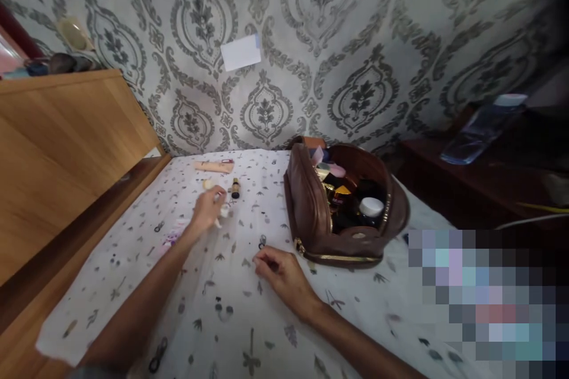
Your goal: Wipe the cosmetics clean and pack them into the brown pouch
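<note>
My left hand [208,208] reaches over the printed white cloth, its fingers closed at small pale items that I cannot make out. Just right of its fingertips is a small dark bottle [235,188]. A peach-coloured tube [214,166] lies behind it, and a pink and purple packet [174,235] is beside my left forearm. My right hand [280,272] hovers low over the cloth, fingers curled together; whether anything is between them is hidden. To its upper right, a brown bag [311,201] stands unzipped, holding several cosmetics and a white-lidded jar [371,208].
A wooden panel [66,142] rises at the left. Patterned wallpaper with a white card [241,53] is behind the cloth. On the right, a clear bottle [478,133] lies on a dark surface [427,160]; a pixelated patch covers the lower right.
</note>
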`<state>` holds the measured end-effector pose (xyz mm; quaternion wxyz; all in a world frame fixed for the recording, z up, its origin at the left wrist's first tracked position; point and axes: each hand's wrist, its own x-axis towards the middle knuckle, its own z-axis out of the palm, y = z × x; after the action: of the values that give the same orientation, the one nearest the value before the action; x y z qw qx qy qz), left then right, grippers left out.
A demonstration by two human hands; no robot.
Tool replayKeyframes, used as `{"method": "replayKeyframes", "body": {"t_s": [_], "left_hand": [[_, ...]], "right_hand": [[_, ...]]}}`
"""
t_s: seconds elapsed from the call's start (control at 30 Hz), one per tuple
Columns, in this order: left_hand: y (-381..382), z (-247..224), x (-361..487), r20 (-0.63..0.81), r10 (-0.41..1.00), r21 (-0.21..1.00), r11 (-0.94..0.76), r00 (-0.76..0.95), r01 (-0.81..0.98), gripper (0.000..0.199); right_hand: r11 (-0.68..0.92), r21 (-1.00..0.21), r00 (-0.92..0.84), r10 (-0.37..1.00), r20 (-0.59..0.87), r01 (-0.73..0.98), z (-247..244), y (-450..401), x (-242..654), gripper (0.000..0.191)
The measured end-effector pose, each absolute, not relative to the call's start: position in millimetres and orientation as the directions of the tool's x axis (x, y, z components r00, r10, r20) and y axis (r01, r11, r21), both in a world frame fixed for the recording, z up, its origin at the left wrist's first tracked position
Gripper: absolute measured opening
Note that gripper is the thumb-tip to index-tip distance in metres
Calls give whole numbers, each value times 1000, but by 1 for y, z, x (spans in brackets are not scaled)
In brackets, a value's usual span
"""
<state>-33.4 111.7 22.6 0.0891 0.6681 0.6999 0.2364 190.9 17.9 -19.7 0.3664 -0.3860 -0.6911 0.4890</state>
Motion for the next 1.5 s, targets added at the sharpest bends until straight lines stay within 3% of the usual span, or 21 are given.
{"method": "replayKeyframes", "body": {"t_s": [0.1, 0.2, 0.3, 0.43, 0.53, 0.63, 0.73, 0.93, 1.17, 1.4, 1.5], "left_hand": [[143, 36, -61, 210, 956, 349, 122, -204, 929, 35], [159, 39, -71, 148, 970, 279, 146, -192, 949, 41], [168, 35, -72, 80, 982, 246, 149, -174, 958, 36], [167, 29, -70, 95, 983, 243, 132, -159, 961, 33], [143, 28, -55, 136, 988, 379, 18, -75, 925, 35], [98, 28, -24, 169, 985, 727, -139, 21, 673, 44], [51, 26, 11, 108, 985, 795, -165, 132, 584, 43], [17, 25, 37, 298, 870, 554, -492, 392, 672, 33], [16, 33, 45, 482, 800, 424, -569, 357, 705, 29], [14, 21, 61, 577, 745, 337, -591, 335, 733, 27], [16, 22, 61, 559, 764, 363, -574, 322, 734, 32]], "right_hand": [[223, -958, -424, 896, 128, 182, -18, 16, 190, 17], [232, -950, -410, 903, 132, 206, -20, 16, 189, 14], [211, -955, -397, 911, 115, 207, -26, 18, 188, 13], [181, -974, -354, 927, 123, 135, -34, 20, 188, 11], [114, -993, -330, 938, 105, 9, -39, 23, 187, 9], [-41, -974, -330, 943, 37, -225, -43, 27, 184, 43], [-196, -868, -361, 932, -21, -456, -43, 29, 183, 69], [-378, -688, -440, 893, -94, -620, -37, 24, 186, 63], [-437, -579, -433, 888, -156, -689, -29, 22, 192, 61], [-437, -631, -468, 874, -131, -641, -24, 18, 193, 58], [-470, -672, -519, 842, -146, -573, -27, 19, 194, 57]]}}
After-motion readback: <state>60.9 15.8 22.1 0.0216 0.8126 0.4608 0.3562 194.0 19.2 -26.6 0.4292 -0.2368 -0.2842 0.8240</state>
